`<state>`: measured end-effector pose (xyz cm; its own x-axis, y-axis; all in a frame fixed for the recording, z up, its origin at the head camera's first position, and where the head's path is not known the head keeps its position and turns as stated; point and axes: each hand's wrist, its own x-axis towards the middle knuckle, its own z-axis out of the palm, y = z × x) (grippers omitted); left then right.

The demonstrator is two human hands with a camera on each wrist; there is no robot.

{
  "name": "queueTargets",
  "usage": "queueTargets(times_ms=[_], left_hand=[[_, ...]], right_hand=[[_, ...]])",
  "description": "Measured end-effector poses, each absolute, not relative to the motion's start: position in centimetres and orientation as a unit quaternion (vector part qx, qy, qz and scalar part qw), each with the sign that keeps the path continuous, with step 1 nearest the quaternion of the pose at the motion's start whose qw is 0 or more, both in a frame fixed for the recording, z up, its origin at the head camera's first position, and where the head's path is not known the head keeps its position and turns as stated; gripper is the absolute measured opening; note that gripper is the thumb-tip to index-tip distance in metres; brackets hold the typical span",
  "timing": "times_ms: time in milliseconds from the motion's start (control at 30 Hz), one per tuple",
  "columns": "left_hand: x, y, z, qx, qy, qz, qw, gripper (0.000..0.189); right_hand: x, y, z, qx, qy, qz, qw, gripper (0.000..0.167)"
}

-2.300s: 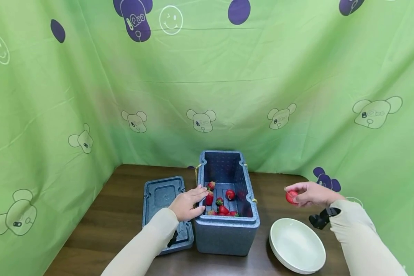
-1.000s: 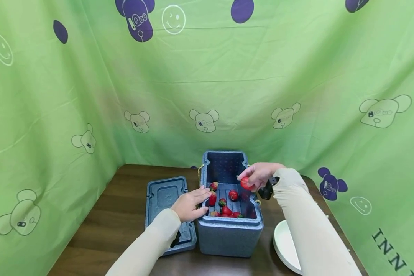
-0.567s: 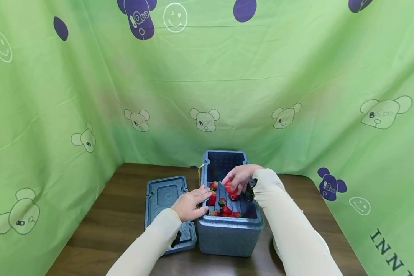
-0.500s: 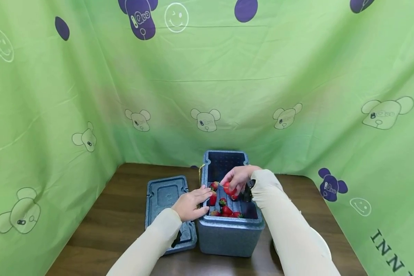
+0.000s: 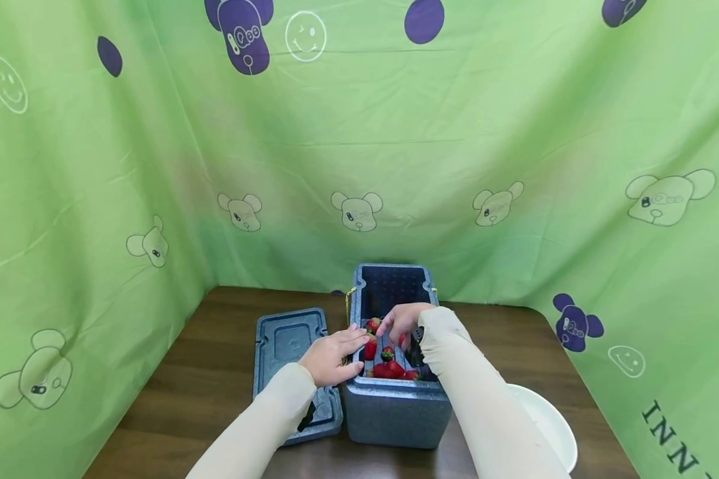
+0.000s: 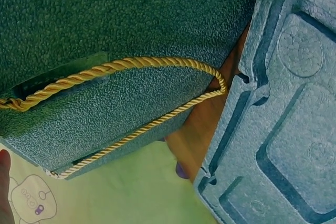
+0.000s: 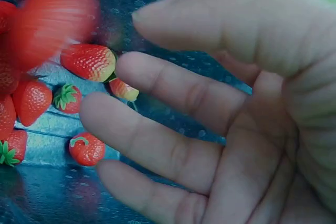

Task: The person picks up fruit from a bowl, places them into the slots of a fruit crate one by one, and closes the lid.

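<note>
A blue-grey foam box (image 5: 395, 422) holds several strawberries (image 5: 369, 347). Across its left rim rests my left hand (image 5: 329, 358), fingers fairly straight; the left wrist view shows the box's outer side and its twisted yellow cord handle (image 6: 131, 64). My right hand (image 5: 403, 322) reaches down into the box from the right. In the right wrist view its fingers (image 7: 152, 135) are spread with nothing between them. Below and beyond the fingertips, a large red fruit (image 7: 55, 22) with a thin stalk shows motion blur, apart from the hand, over the strawberries.
The matching lid (image 5: 289, 336) lies upside on the wooden table (image 5: 216, 372), close to the box's left side. A white bowl (image 5: 551, 426) stands to the right, partly hidden by the right sleeve. A green printed curtain (image 5: 359, 159) hangs behind and at the sides.
From above the bowl, my right hand has carried the red fruit left, lowered it into the box and let it go. My left hand has stayed on the rim.
</note>
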<state>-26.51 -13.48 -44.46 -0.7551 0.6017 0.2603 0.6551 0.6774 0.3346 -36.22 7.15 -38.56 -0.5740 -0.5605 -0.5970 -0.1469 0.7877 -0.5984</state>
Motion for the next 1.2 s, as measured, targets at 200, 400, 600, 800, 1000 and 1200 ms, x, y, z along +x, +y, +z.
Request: queueTargets(times_ms=[200,400,600,800,1000,1200], left_hand=[[-26.5,-13.5,-44.5,-0.347,-0.915,-0.199,0.059,0.052],[-26.4,-13.7,-44.6,-0.339,-0.915,-0.213,0.051,0.052],[-25.2,-14.6,-44.7,-0.276,-0.918,-0.282,0.049,0.052],[-24.5,-17.8,-44.6,-0.099,-0.865,-0.473,0.135,0.044],[-23.8,-22.4,-46.9,0.076,-0.867,-0.477,0.121,0.039],[-22.5,-25.7,-49.5,0.143,-0.83,-0.537,0.037,0.046]], right_hand=[[-38.3,7.6,-40.9,-0.23,0.844,-0.276,0.399,0.043],[-36.0,5.5,-36.9,-0.223,0.835,-0.399,0.305,0.043],[-34.7,3.0,-36.1,-0.189,0.794,-0.525,0.241,0.038],[-32.9,-1.3,-36.4,-0.119,0.741,-0.645,0.144,0.036],[-30.6,-5.4,-38.3,-0.146,0.743,-0.633,0.157,0.038],[-29.1,-7.6,-41.5,-0.125,0.772,-0.611,0.125,0.046]])
